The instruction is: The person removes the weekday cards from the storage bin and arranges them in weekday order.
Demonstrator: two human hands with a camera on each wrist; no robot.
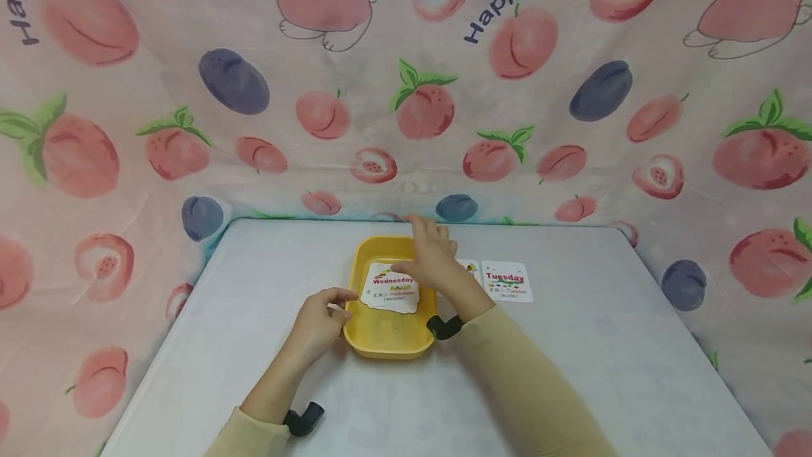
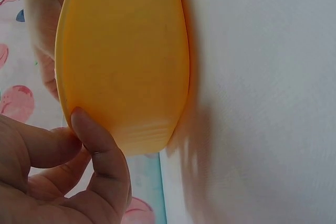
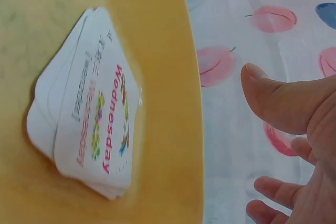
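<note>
A yellow plastic tray sits on the white table, holding a stack of cards with a Wednesday card on top. My left hand pinches the tray's left rim between thumb and fingers, as the left wrist view shows. Over the tray's right side is my right hand, its fingers spread and nothing held. In the right wrist view the thumb stands apart from the tray's wall. Right of the tray lies a Tuesday card. Beside it another card is mostly hidden by the right hand.
The white tabletop stretches out on both sides of the tray. Behind it hangs a pink cloth printed with peaches, meeting the table's back edge. A black band piece shows at the left wrist, another at the right.
</note>
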